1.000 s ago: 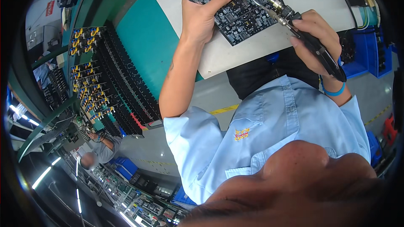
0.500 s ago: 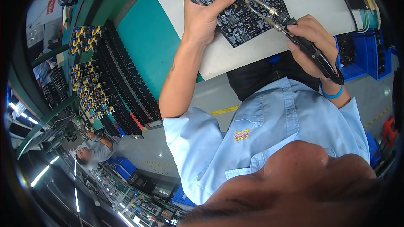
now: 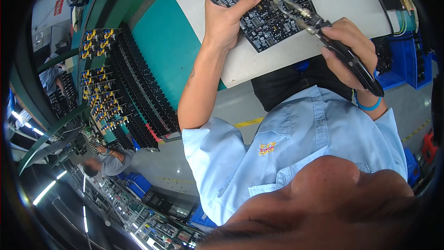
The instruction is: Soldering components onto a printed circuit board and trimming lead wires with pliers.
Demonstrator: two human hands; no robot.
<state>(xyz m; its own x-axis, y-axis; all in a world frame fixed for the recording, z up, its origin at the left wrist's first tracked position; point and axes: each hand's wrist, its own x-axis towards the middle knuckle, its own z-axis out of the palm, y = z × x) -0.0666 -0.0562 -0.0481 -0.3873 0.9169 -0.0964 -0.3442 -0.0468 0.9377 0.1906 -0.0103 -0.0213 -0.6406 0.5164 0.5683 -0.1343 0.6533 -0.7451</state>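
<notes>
My left hand (image 3: 224, 23) grips a black circuit board panel (image 3: 266, 37) by its left edge, the thumb lying over the top face and the other fingers underneath. Small components cover the panel, which is tilted over the white work surface. In my right hand (image 3: 352, 44) are soldering tweezers (image 3: 354, 65) with a black handle and two metal arms. Their tips are over the middle of the panel, close to my left thumb. Motion blurs the metal arms, and I cannot tell whether the tips touch the board.
A white sheet (image 3: 245, 71) lies on the green bench mat (image 3: 157, 32). Racks of black strips (image 3: 143, 83) and boards with yellow parts (image 3: 99, 90) stand at left. Blue bins (image 3: 393, 76) sit below the bench at right, near cables (image 3: 381, 4). A co-worker (image 3: 113, 162) is farther left.
My right hand and the soldering tweezers have shifted slightly right, and the metal arms are now blurred. My left hand still holds the panel. The whole view has drifted a little.
</notes>
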